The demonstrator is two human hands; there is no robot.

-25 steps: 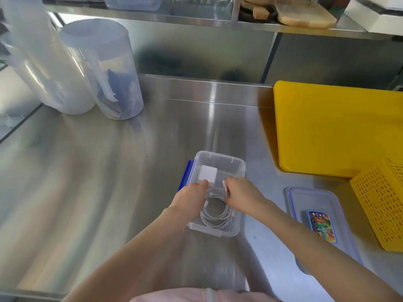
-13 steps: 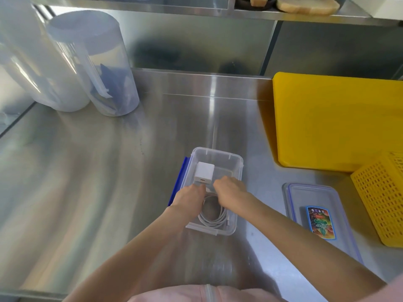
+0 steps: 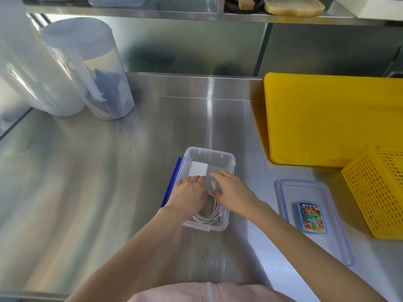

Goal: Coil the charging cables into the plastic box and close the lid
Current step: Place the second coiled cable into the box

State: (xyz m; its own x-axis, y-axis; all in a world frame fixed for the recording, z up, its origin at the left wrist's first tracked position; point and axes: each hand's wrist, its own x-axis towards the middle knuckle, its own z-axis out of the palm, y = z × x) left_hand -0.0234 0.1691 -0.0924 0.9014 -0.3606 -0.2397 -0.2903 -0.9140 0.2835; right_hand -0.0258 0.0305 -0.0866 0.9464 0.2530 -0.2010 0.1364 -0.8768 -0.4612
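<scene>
Both hands down in the clear plastic box (image 3: 226, 159) at mid-bench, long axis running near to far. Left hand (image 3: 189, 192) flat, palm down, fingers together and stretched toward the white charger block (image 3: 198, 168) at the far-left of the box, fingertips touching or just short of it, cannot tell which; grip loose and flat, closed on nothing visible. Right hand (image 3: 232, 188) likewise spread and palm down over the right half, fingers pointing far-left, grip wide and apparently empty, though whatever lies under the palm stays hidden. White charging cable (image 3: 209, 216) already looped in the near half, coil curving along the near wall, mostly under the two hands; one white plug end (image 3: 213, 184) poking up in the gap between them, just beside the right fingers. Looks like a pressing-down step: coil laid in, loose end yet to be tucked flat. Lid (image 3: 314, 216), clear with a blue seal and a coloured label, lying on the steel bench (image 3: 98, 182) to the right of the box, near it but apart, long axis near to far and slightly skewed to the box's. Right hand plainly the nearer one for fetching it, a short reach right; left better placed to steady the box. Blue latch flap (image 3: 172, 182) hanging open on the left side. Likely snag: plug end springing above the rim and fouling the lid.
</scene>
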